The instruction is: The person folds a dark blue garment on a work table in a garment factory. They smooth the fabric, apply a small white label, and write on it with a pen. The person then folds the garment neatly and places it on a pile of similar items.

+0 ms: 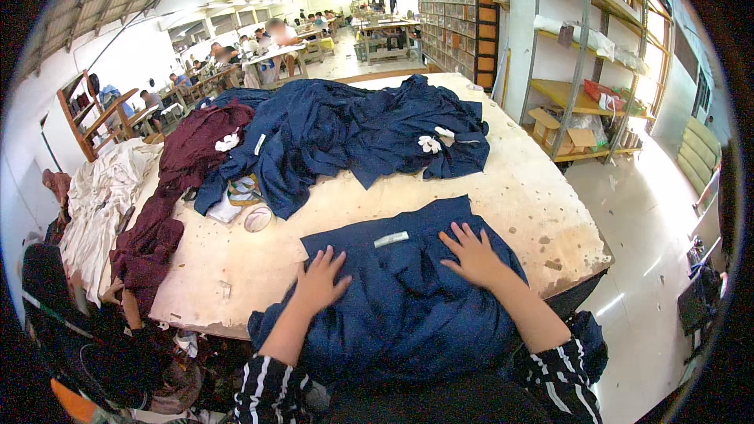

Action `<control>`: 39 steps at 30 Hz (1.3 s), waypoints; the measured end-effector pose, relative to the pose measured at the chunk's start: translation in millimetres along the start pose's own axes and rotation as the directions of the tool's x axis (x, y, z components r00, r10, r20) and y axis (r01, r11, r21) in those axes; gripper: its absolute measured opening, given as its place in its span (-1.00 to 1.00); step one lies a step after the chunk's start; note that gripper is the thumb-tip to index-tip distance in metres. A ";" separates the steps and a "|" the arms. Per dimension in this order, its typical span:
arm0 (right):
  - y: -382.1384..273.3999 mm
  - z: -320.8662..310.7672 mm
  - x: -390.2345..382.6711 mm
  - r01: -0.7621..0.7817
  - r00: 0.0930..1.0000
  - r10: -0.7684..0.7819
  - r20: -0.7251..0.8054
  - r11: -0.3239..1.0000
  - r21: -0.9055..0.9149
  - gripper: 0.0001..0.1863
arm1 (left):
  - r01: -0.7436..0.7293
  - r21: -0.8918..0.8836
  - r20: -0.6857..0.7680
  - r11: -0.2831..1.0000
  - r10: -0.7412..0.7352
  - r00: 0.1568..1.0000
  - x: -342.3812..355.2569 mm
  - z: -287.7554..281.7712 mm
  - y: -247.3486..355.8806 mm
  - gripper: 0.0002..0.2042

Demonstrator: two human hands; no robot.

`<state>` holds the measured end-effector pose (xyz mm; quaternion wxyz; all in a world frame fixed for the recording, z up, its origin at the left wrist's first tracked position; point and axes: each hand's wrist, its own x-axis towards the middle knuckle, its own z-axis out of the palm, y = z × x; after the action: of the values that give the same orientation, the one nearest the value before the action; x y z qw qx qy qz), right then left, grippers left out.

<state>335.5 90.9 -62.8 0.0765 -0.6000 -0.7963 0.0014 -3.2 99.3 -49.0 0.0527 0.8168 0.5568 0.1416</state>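
Observation:
A navy garment (408,283) lies in front of me, partly on the table and partly hanging over its near edge. Its far part is spread flat, while the part nearer to me is bunched in folds. Both palms press on the cloth: my left hand (320,279) with fingers spread near the left edge, my right hand (476,257) likewise near the far right corner. Between them a small whitish strip (391,239) sits on the fabric. Neither hand grips anything.
Across the wooden table (542,196) lie a heap of navy garments (314,126), maroon cloth (188,149), cream cloth (102,196) and a tape roll (258,219). A person's hand (122,296) touches the maroon cloth. Metal shelving (585,55) stands right; people work at far tables.

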 end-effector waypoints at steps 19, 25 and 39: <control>8.0 -25.5 -46.8 -0.394 0.857 0.499 -0.127 0.794 0.462 -0.60 | 0.300 -0.439 -0.210 0.847 -0.421 0.883 -68.7 -6.8 -21.5 -0.70; 24.1 -29.5 -39.0 -0.456 0.866 0.495 0.069 0.726 0.515 -0.55 | 0.264 -0.597 -0.205 0.758 -0.462 0.863 -56.9 -6.9 -37.0 -0.77; 61.6 11.9 -11.1 -0.065 0.868 0.496 -0.029 0.171 0.983 -0.73 | -0.031 -0.895 -0.260 0.444 -0.466 0.846 -25.2 9.6 -67.7 -0.91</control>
<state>395.9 98.6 -81.8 0.5654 -0.5499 -0.4661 0.4008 -69.5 102.0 -79.1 0.3428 0.5293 0.5030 0.5911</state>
